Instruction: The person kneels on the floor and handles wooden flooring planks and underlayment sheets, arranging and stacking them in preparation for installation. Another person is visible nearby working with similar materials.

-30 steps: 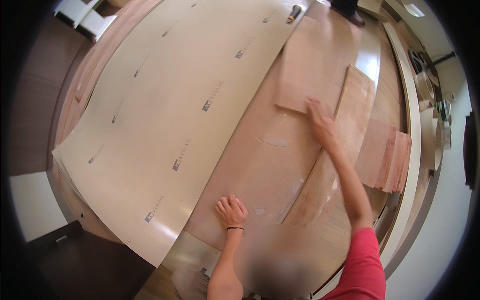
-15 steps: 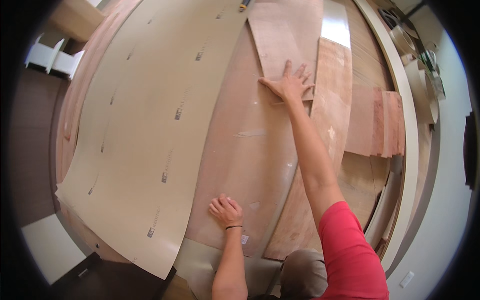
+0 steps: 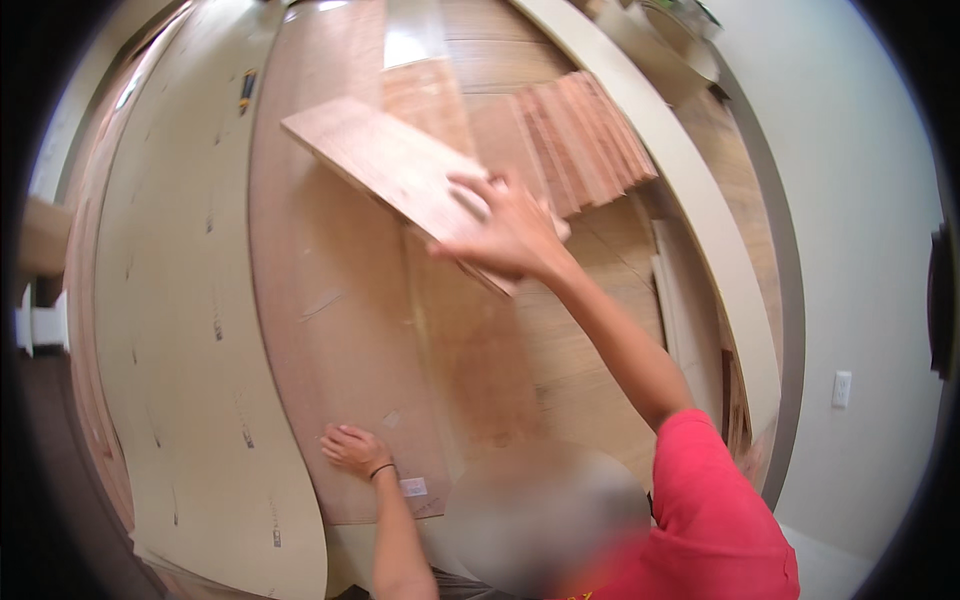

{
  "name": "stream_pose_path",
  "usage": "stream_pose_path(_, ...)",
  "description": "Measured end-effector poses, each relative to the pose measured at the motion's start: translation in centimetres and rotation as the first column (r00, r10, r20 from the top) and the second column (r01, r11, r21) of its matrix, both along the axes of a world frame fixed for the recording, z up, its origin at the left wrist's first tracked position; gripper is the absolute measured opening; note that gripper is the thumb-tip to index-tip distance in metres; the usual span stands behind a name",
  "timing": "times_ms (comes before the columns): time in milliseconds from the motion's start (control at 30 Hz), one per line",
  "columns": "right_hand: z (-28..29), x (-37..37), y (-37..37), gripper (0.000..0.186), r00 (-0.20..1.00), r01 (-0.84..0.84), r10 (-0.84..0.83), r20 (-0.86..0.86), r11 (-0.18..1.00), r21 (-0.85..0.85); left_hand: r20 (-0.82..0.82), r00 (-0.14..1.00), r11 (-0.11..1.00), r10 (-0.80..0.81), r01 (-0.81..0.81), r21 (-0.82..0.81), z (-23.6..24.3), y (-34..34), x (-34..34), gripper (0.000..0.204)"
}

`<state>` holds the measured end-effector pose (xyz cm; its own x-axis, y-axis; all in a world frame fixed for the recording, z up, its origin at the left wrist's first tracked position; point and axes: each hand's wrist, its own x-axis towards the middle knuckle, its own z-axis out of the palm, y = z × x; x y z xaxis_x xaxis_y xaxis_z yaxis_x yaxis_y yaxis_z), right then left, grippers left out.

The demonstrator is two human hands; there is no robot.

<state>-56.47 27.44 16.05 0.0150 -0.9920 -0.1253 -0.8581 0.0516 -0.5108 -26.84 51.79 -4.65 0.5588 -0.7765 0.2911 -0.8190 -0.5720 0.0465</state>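
My right hand [image 3: 505, 225], slightly blurred, grips the long edges of a pale plywood board [image 3: 365, 155], which is raised diagonally over the pinkish wooden sheet [image 3: 330, 370] and an adjoining long plank [image 3: 430, 105]. My left hand [image 3: 350, 450] lies on the sheet's lower part with fingers extended, holding nothing. A stack of short reddish wood pieces [image 3: 575, 140] lies just beyond the raised board.
A long cream laminate sheet [image 3: 175, 300] runs along the left, with a yellow-and-black tool [image 3: 246, 90] on it. A pale strip [image 3: 720, 230] borders the right, beside a wall [image 3: 860, 280] with an outlet [image 3: 842, 389]. Rolled material [image 3: 660, 40] lies at top right.
My right hand has taken hold of the board, lifted it and swung it rightward and toward me. My head has turned right. My left hand stays low on the sheet.
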Motion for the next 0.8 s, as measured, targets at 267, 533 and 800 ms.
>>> stream_pose_path(267, 7.3, -23.8, 28.0, 0.078, 0.658, 0.269, -0.388, 0.645, 0.922, 0.279, 0.034, 0.996, 0.997, -0.083, 0.083, 0.002, -2.8, 0.3, 2.0, 0.029)
stream_pose_path(533, 11.3, -43.2, 41.7, 0.079, 0.752, 0.646, -0.619, 0.226, 0.761, -0.062, -0.463, 0.875, 0.939, -0.142, 0.267, 0.217, 1.8, 2.6, 7.0, 0.042)
stream_pose_path(800, 1.2, -61.4, 35.4, 0.078, 0.650, 0.664, -0.690, -0.319, 0.720, -0.203, -0.666, 0.728, 0.907, -0.160, 0.376, 0.193, 8.4, 2.6, 5.5, 0.040)
